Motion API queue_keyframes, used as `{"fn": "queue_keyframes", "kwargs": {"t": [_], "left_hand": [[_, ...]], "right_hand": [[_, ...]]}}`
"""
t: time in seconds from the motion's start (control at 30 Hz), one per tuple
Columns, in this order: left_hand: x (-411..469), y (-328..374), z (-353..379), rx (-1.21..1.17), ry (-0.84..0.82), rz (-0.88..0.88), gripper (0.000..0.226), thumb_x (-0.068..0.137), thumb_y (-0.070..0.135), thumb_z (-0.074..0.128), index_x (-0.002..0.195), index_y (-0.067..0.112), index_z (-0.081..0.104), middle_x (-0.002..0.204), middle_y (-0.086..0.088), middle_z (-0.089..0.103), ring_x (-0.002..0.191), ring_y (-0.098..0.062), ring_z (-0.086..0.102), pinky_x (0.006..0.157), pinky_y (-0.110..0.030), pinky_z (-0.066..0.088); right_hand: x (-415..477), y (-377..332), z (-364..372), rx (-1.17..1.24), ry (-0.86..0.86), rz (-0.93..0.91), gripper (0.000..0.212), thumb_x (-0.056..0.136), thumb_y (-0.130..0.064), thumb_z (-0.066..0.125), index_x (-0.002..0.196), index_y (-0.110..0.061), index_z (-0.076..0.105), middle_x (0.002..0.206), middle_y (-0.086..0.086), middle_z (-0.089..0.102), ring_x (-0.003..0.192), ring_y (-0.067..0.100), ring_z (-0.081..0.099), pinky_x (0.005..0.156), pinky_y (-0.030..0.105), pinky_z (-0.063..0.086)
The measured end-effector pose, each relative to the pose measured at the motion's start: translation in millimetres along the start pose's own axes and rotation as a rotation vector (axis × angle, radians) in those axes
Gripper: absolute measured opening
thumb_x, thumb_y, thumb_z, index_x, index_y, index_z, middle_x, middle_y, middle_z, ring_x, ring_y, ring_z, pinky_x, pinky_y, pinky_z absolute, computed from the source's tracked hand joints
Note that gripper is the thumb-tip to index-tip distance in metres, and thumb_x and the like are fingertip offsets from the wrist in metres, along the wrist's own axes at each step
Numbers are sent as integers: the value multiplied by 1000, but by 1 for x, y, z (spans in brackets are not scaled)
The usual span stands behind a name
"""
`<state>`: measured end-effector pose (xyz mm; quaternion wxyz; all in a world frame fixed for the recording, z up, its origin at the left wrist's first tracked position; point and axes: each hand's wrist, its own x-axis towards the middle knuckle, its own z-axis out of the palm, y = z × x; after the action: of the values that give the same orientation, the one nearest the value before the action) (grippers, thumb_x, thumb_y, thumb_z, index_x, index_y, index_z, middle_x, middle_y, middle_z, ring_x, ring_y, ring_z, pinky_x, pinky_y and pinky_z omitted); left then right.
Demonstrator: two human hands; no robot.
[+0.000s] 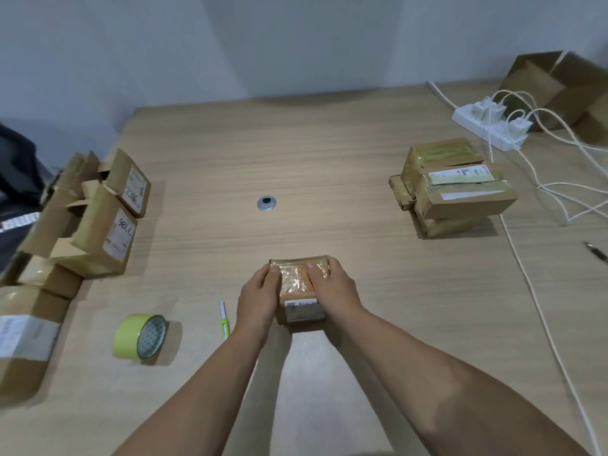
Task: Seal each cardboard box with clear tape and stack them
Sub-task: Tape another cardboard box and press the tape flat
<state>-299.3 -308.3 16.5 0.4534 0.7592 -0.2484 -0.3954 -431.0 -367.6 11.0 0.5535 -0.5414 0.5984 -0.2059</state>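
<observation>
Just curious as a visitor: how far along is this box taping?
Done: a stack of taped boxes stands at the right. In hand: the left hand and right hand grip a small box with shiny tape over its top. Still to do: the pile of boxes with open flaps at the left; tape roll nearby.

Small box [297, 284] upright, near centre of desk [296, 153], top glossy with tape, label on near side. Yellow-green tape roll [139, 337] on its rim, left. Sealed stack [450, 189] right; open-flapped boxes [98, 225] piled left.
</observation>
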Motion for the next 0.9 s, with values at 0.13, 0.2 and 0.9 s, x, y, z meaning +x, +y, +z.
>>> {"fn": "queue_keyframes", "kwargs": {"t": [0.13, 0.2, 0.9], "left_hand": [[-6, -8, 3, 168, 43, 13, 30, 96, 44, 57, 122, 28, 61, 108, 7, 69, 101, -17, 62, 83, -32, 44], [-6, -10, 2, 204, 60, 26, 33, 97, 47, 57, 123, 28, 60, 108, 5, 68, 101, -18, 61, 81, -30, 41], [6, -15, -6, 127, 16, 65, 28, 105, 26, 45, 107, 17, 72, 97, -2, 74, 94, -20, 68, 82, -33, 48]], "right_hand": [[-6, -2, 22, -73, -8, 2, 63, 82, -70, 52, 129, -29, 51, 113, -4, 67, 103, 20, 62, 87, 36, 51], [-9, -3, 28, -72, 6, 13, 76, 76, -74, 49, 137, -28, 46, 120, 1, 65, 109, 24, 62, 92, 41, 52], [-1, 7, 32, -134, 94, 42, 55, 105, -51, 29, 157, -33, 28, 144, 9, 53, 130, 29, 52, 109, 50, 41]]}}
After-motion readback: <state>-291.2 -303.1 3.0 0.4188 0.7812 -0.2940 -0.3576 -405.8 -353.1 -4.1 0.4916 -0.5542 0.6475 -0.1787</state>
